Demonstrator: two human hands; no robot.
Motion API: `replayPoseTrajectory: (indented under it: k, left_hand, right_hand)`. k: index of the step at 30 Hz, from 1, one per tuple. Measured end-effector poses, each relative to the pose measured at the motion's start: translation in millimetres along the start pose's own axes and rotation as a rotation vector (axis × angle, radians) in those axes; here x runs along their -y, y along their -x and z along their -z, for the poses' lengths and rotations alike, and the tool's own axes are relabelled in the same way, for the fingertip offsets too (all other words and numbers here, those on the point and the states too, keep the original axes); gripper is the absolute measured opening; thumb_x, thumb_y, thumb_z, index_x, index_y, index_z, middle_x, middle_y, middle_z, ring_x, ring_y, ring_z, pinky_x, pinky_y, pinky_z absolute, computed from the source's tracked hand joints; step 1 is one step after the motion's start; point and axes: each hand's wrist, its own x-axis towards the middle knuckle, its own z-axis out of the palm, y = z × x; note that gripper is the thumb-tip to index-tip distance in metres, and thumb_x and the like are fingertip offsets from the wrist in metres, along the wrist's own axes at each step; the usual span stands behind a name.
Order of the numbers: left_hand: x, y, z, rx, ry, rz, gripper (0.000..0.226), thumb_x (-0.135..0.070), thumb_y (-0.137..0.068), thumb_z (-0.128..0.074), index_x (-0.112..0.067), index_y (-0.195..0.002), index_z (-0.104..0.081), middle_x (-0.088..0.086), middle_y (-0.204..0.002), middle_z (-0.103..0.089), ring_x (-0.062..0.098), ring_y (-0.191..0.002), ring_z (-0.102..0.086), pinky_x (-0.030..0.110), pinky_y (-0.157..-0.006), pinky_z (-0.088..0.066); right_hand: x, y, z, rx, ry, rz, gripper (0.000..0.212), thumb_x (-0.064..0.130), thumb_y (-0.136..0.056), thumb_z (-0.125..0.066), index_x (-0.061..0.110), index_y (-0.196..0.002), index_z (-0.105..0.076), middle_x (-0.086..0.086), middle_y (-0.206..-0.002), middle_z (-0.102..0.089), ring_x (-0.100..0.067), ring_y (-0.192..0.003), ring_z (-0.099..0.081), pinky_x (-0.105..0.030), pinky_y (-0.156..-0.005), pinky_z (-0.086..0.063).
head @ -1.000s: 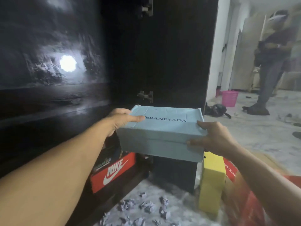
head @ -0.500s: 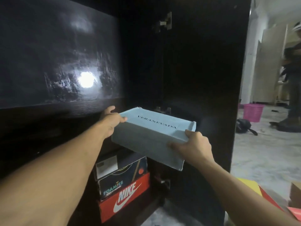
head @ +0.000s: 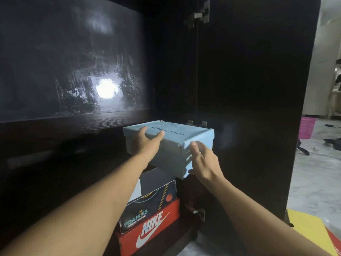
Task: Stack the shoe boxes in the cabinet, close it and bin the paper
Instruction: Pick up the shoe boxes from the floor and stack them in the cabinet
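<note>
Since half a second before, the pale blue shoe box (head: 168,145) had gone from tilted in my grip outside the cabinet to sitting level on top of the stack inside it, and my right hand (head: 203,161) had let go of its near corner. That hand was open, fingers straight and slightly spread, just beside the box's right end; whether the fingertips touched the cardboard I could not tell, since the hand was blurred. My left hand (head: 145,143) lay against the box's front left edge, fingers extended up over the lid's rim and thumb stretched toward the printed lettering, pressing rather than gripping.

The blue box rested on a dark box marked FOAMIES (head: 151,202), which sat in turn on a red Nike box (head: 149,232) at the bottom of the cabinet (head: 166,71). The blue box overhung the one below it on the right. The cabinet door (head: 249,108) stood open to the right, its inner face dark, with metal hinges (head: 200,14) showing along the edge. A bright light spot reflected off the glossy panel (head: 73,61) to my left. Beyond the door, on the pale floor (head: 313,182), a pink bin (head: 307,127) stood well apart from me, and a yellow box (head: 310,231) lay near the lower right corner.
</note>
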Motion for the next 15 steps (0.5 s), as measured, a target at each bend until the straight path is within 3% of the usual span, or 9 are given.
replayPoseTrajectory:
  k: [2, 3, 5, 6, 7, 9, 11, 13, 15]
  left_hand:
    - [-1, 7, -5, 0.110, 0.039, -0.016, 0.084, -0.058, -0.076, -0.070, -0.025, -0.147, -0.036, 0.002, -0.152, -0.033, 0.023, -0.137, -0.036, 0.039, -0.113, -0.031]
    - [0, 8, -7, 0.157, 0.043, -0.016, 0.092, -0.061, -0.072, -0.071, -0.027, -0.148, -0.033, 0.001, -0.154, -0.030, 0.023, -0.139, -0.033, 0.040, -0.114, -0.029]
    - [6, 6, -9, 0.210, 0.025, -0.019, 0.103, -0.058, -0.065, -0.079, -0.030, -0.150, -0.028, 0.001, -0.155, -0.029, 0.023, -0.140, -0.032, 0.040, -0.113, -0.031]
    - [10, 3, -10, 0.208, 0.005, -0.030, 0.107, -0.051, -0.063, -0.084, -0.030, -0.151, -0.027, 0.001, -0.154, -0.030, 0.022, -0.139, -0.034, 0.039, -0.113, -0.032]
    - [14, -1, -10, 0.193, -0.022, -0.045, 0.107, -0.042, -0.062, -0.087, -0.029, -0.150, -0.028, 0.001, -0.153, -0.032, 0.020, -0.137, -0.036, 0.038, -0.112, -0.034]
    - [21, -8, -10, 0.164, -0.073, -0.080, 0.101, -0.027, -0.066, -0.087, -0.028, -0.150, -0.030, 0.001, -0.152, -0.034, 0.018, -0.136, -0.037, 0.035, -0.112, -0.034]
    - [23, -15, -8, 0.153, -0.098, -0.087, 0.097, -0.022, -0.071, -0.084, -0.026, -0.150, -0.030, 0.001, -0.152, -0.033, 0.018, -0.137, -0.035, 0.033, -0.111, -0.033]
    - [26, -23, -7, 0.136, -0.122, -0.089, 0.095, -0.022, -0.072, -0.084, -0.026, -0.151, -0.030, 0.001, -0.153, -0.033, 0.019, -0.138, -0.035, 0.033, -0.111, -0.032]
    - [28, -31, -6, 0.124, -0.160, -0.091, 0.096, -0.024, -0.073, -0.083, -0.026, -0.151, -0.029, 0.002, -0.153, -0.034, 0.021, -0.138, -0.036, 0.034, -0.111, -0.033]
  right_hand:
    - [-3, -6, -5, 0.077, 0.023, 0.059, 0.033, 0.020, -0.103, -0.035, 0.004, -0.119, -0.059, 0.002, -0.095, -0.062, -0.026, -0.100, -0.061, -0.044, -0.092, -0.052]
    - [-5, -11, -6, 0.120, 0.071, 0.070, 0.035, 0.011, -0.101, -0.035, 0.006, -0.126, -0.058, -0.001, -0.102, -0.063, -0.022, -0.101, -0.061, -0.031, -0.091, -0.052]
    - [-6, -20, -8, 0.190, 0.180, 0.094, 0.046, -0.003, -0.091, -0.035, 0.010, -0.127, -0.061, -0.005, -0.108, -0.064, -0.010, -0.084, -0.059, -0.007, -0.068, -0.045]
    - [-8, -25, -9, 0.205, 0.208, 0.094, 0.050, -0.006, -0.088, -0.035, 0.012, -0.125, -0.062, -0.003, -0.103, -0.064, -0.005, -0.073, -0.056, -0.003, -0.057, -0.039]
    - [-9, -32, -9, 0.200, 0.215, 0.084, 0.052, -0.007, -0.087, -0.035, 0.014, -0.126, -0.062, -0.001, -0.101, -0.064, -0.003, -0.070, -0.055, -0.002, -0.056, -0.038]
    - [-16, -47, -11, 0.134, 0.274, 0.088, 0.056, -0.005, -0.087, -0.037, 0.018, -0.136, -0.051, -0.005, -0.129, -0.056, -0.014, -0.103, -0.059, -0.010, -0.081, -0.042]
    - [-23, -61, -13, 0.105, 0.427, 0.106, 0.069, -0.005, -0.087, -0.041, 0.022, -0.150, -0.030, -0.002, -0.160, -0.019, -0.023, -0.137, -0.037, -0.025, -0.104, -0.034]
    - [-27, -73, -13, 0.165, 0.520, 0.118, 0.080, -0.006, -0.086, -0.042, 0.027, -0.154, -0.016, 0.005, -0.163, 0.001, -0.026, -0.143, -0.028, -0.034, -0.110, -0.035]
    - [-28, -83, -12, 0.260, 0.566, 0.116, 0.084, -0.006, -0.085, -0.041, 0.028, -0.155, -0.011, 0.004, -0.164, 0.001, -0.027, -0.144, -0.026, -0.035, -0.110, -0.036]
